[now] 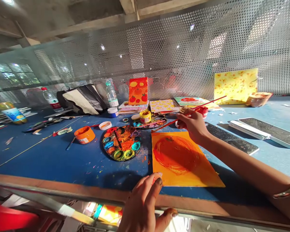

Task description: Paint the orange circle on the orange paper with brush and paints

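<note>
A: What sits at the far left of the desk (41,154)?
B: A blue-and-yellow bottle (11,113), then a plastic water bottle (50,100), with a black portfolio (82,99) propped up to their right.

A: Moving right?
B: An orange paint jar (84,134), then a round palette (120,143) crusted with many colours. Behind that, a small canvas painted with tomatoes (137,91) stands upright before a perforated metal screen (159,54). A yellow paint jar (145,116) sits on a second palette (149,124) in front of the canvas.

A: Where are the hands?
B: The left hand (141,203) is at the desk's near edge, fingers pressed together. Its fingertips (157,175) are at the lower left corner of an orange painted sheet of paper (181,158), though I can't tell if they touch it. The sheet lies flat on the desk, a big red-orange circle on it.

A: And the right?
B: The right hand (192,125) pinches a red-handled paintbrush (205,104) above the sheet's top edge. A red paint jar (202,112) stands just beyond it, and further right a yellow painted board (235,86) leans against the screen.
</note>
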`<control>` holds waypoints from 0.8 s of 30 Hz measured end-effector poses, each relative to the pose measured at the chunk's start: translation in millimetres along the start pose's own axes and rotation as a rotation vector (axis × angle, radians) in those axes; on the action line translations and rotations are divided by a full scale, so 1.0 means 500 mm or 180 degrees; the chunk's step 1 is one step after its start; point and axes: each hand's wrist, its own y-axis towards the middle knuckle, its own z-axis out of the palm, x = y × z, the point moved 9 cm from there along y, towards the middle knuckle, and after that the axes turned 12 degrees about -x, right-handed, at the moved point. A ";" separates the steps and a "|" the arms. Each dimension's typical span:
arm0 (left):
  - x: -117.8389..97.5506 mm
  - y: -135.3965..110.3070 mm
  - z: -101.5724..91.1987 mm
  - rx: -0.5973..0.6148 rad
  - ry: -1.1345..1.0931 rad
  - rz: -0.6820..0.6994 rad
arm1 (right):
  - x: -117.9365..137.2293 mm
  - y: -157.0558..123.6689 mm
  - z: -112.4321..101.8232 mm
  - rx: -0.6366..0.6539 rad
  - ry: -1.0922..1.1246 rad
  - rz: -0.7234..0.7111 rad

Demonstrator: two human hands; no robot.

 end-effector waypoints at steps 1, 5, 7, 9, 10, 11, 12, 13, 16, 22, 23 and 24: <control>0.001 0.000 0.000 -0.0002 0.0013 -0.0018 | -0.003 -0.003 0.007 0.0116 -0.0031 0.0034; -0.001 0.004 0.001 -0.0034 -0.0001 -0.0052 | 0.005 0.000 0.002 0.0037 -0.0190 -0.0165; -0.003 0.006 0.001 -0.0052 -0.0024 -0.0063 | 0.012 0.002 -0.011 -0.0156 -0.0102 -0.0199; -0.006 0.007 0.000 -0.0100 -0.0046 -0.0070 | 0.009 0.000 -0.009 -0.0141 0.0020 -0.0057; -0.006 0.007 -0.002 -0.0135 -0.0056 -0.0076 | 0.005 -0.002 -0.003 -0.0061 0.0040 0.0036; -0.006 0.007 -0.003 -0.0158 -0.0063 -0.0087 | 0.002 -0.004 0.003 0.0026 0.0020 0.0104; -0.005 0.006 -0.003 -0.0168 -0.0064 -0.0099 | 0.001 -0.006 0.007 0.0084 -0.0033 0.0124; -0.004 0.005 -0.003 -0.0164 -0.0062 -0.0118 | 0.001 -0.006 0.008 0.0096 -0.0095 0.0094; -0.004 0.002 -0.001 -0.0149 -0.0066 -0.0099 | 0.011 -0.001 -0.006 -0.0118 -0.0093 -0.0107; -0.007 0.003 -0.003 -0.0188 -0.0056 -0.0032 | 0.006 -0.003 0.003 0.0077 -0.0069 -0.0015; -0.005 0.002 -0.003 -0.0173 -0.0051 -0.0075 | 0.009 -0.003 0.004 0.0116 -0.0154 -0.0063; -0.003 0.002 -0.002 -0.0161 -0.0046 -0.0107 | 0.014 -0.001 0.001 0.0084 -0.0219 -0.0155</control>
